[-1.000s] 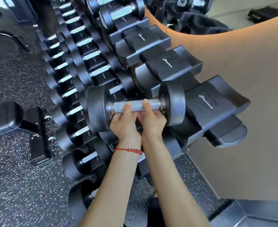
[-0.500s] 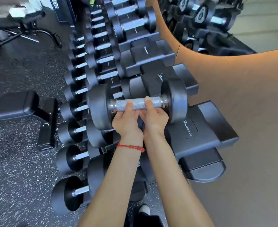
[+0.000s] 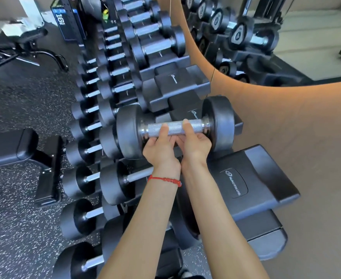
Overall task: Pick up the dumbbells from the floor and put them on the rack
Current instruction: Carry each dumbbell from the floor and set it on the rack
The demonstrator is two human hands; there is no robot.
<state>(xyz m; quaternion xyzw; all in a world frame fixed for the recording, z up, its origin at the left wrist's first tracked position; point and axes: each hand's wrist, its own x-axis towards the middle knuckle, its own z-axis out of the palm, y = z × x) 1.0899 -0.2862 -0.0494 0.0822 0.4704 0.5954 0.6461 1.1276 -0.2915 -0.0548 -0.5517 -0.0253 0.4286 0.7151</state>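
Note:
A black dumbbell with a knurled silver handle is held level in front of me, over the top tier of the black rack. My left hand grips the handle from below near its left end; a red string bracelet circles that wrist. Beside it, my right hand grips the handle's right half. The dumbbell's right head hangs just above an empty black saddle marked with a logo; whether it touches is unclear.
Two lower tiers hold several black dumbbells running away from me. Empty saddles lie farther along the top tier. A tan wall and mirror close the right. A black bench stands left on speckled floor.
The dumbbell has risen and shifted right relative to the rack, ending over the near top saddles. Both hands keep their grip. My view has tilted up, showing more of the rack's far end.

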